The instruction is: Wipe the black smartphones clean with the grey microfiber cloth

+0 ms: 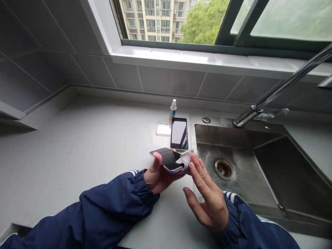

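Note:
A dark-screened smartphone (pixel 166 158) rests in my left hand (pixel 159 176), tilted above the counter. My left thumb lies on its near edge and the fingers support it from below. A light grey cleaning cloth (pixel 185 159) with a zigzag edge is draped over the phone's right end. The outstretched fingers of my right hand (pixel 207 195) press flat against this cloth from the right, while the thumb stands apart. Just beyond the phone lies a black tablet-like device (pixel 179 134), screen up. Beside it are a clear case (pixel 163 128) and a small white-capped spray bottle (pixel 173 109).
A steel sink (pixel 236 148) is set into the counter on the right, with a drain (pixel 225 169) and a chrome faucet (pixel 275 84) reaching over it. The pale countertop (pixel 103 138) extends left. Behind it are a tiled wall and a window.

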Motion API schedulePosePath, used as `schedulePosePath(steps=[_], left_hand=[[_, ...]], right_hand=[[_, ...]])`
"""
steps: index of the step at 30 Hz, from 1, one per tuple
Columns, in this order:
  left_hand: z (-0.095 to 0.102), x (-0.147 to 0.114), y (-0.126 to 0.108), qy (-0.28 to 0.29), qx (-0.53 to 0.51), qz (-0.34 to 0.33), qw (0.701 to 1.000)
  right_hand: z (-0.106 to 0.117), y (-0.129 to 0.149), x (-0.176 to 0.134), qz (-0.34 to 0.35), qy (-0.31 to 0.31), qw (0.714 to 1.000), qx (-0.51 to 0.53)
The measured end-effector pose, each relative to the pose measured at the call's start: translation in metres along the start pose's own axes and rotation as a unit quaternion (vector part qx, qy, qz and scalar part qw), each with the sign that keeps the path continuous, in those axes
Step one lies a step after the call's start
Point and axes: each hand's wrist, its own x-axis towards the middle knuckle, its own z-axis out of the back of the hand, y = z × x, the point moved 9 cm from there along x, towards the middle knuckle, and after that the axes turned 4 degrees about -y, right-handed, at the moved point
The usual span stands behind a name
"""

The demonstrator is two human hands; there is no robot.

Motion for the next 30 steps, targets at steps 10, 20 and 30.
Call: schedulePosePath(steps=[10,20,30], left_hand=[[-0.011,-0.002,0.006,0.044,-0.020,0.044,0.998],[0.007,-0.005,0.017,0.018,-0.033,0.107,0.994],[-0.012,-0.009,0.012,0.108,-0.064,0.126,0.984]], right_hand=[[0.011,-0.005,-0.001,-0.064,-0.002,0.983,0.171],[0.013,0.005,0.001,-0.038,0.014,0.987,0.154],[0.008,-0.002,-0.002,-0.046,0.008,0.988,0.145]])
